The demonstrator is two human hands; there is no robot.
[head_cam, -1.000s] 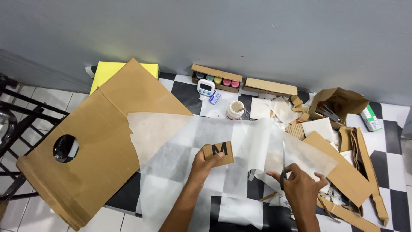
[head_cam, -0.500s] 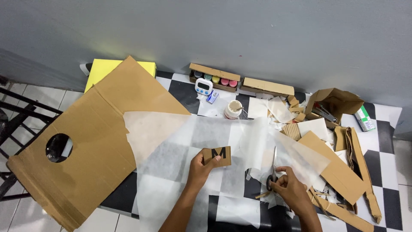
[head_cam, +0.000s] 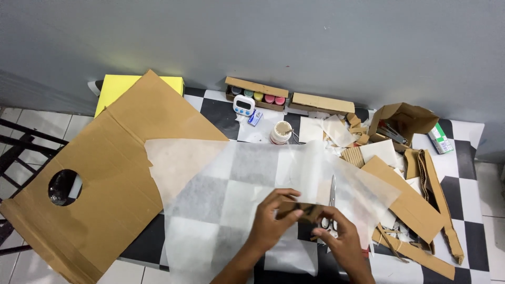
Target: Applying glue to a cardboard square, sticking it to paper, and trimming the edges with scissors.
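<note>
- The left hand (head_cam: 271, 223) gripped the near left end of a small cardboard piece (head_cam: 299, 209), thumb on top and fingers curled under it.
- The right hand (head_cam: 342, 239) pinched the same piece at its right end, fingertips bunched close; both hands held it just above the floor, at the bottom middle of the view.
- The piece seemed to carry a dark mark on its face, though it was tilted away and mostly covered by fingers.
- A pair of scissors (head_cam: 332, 197) lay just behind the right hand, blades pointing away from the person, on a wide sheet of translucent white paper (head_cam: 236, 179).
- That sheet was spread over the black and white checkered floor (head_cam: 468, 200) and overlapped the edge of a large brown cardboard sheet (head_cam: 110, 179) with a round hole, lying to the left.
- Against the grey wall stood an open box of small paint pots (head_cam: 256, 93), a white digital timer (head_cam: 243, 105) and a white cup (head_cam: 281, 132).
- Cardboard offcuts (head_cam: 405, 202) and an opened small box (head_cam: 402, 121) lay to the right, well apart from the hands.
</note>
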